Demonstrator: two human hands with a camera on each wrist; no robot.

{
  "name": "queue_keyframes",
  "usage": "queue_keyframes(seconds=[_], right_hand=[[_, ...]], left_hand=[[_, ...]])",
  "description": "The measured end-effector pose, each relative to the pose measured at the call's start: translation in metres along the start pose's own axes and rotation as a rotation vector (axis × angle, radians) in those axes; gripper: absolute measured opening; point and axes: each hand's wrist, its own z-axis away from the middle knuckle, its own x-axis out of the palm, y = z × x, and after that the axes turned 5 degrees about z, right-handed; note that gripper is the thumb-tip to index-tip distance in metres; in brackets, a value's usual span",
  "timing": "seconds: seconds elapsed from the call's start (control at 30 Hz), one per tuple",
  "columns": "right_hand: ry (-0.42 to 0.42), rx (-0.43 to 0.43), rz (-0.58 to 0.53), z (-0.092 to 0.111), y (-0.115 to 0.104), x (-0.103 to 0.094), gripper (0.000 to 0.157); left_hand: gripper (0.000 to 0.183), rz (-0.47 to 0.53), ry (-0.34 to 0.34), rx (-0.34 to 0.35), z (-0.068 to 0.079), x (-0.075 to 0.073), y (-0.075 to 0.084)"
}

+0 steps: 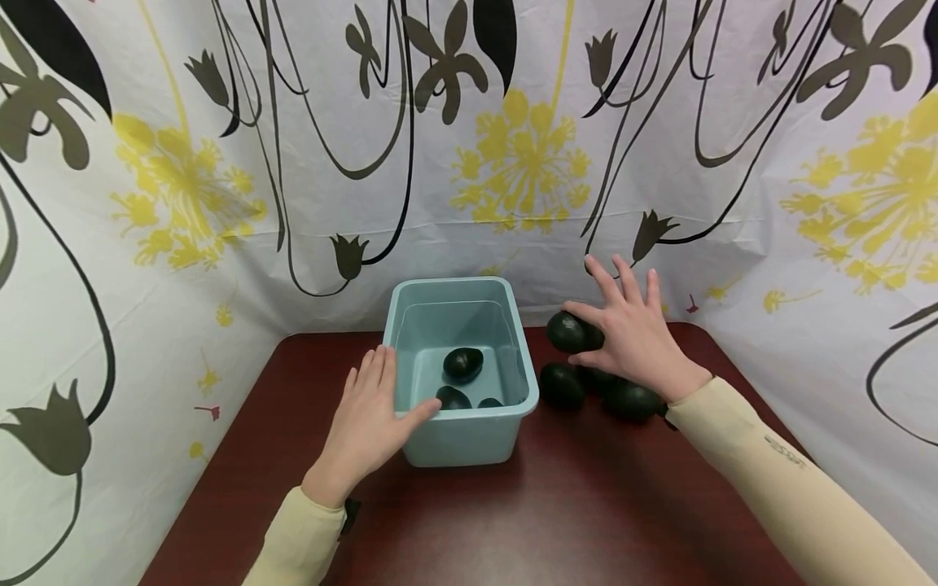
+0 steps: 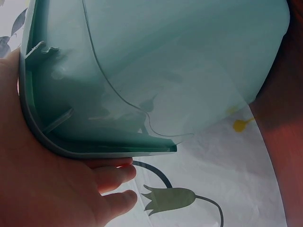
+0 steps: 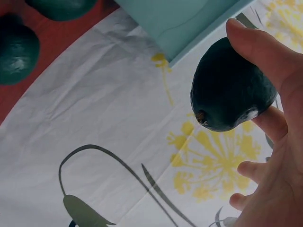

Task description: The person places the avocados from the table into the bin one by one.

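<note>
My right hand (image 1: 636, 338) pinches a dark green avocado (image 1: 570, 332) between thumb and index finger, its other fingers spread. In the right wrist view this avocado (image 3: 232, 87) hangs clear of the table. Below that hand, several more avocados (image 1: 562, 386) lie grouped on the table, partly covered by it. A pale blue plastic bin (image 1: 462, 443) stands to their left, with avocados (image 1: 463, 365) visible inside. Straight fingers of my left hand (image 1: 370, 415) rest along the bin's left side near the front corner, the thumb lying at the front rim (image 2: 35, 135).
The dark red-brown table (image 1: 469, 521) has rounded back corners. A white cloth (image 1: 440, 195) printed with yellow, grey and black flowers hangs behind and on both sides. The bin's upright walls stand between the two hands.
</note>
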Motion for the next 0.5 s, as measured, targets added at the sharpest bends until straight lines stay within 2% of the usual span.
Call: queue_keyframes(seconds=[0.5], right_hand=[[0.036, -0.035, -0.003, -0.032, -0.016, -0.008, 0.084]], left_hand=[[0.116, 0.003, -0.002, -0.002, 0.0, -0.001, 0.0]])
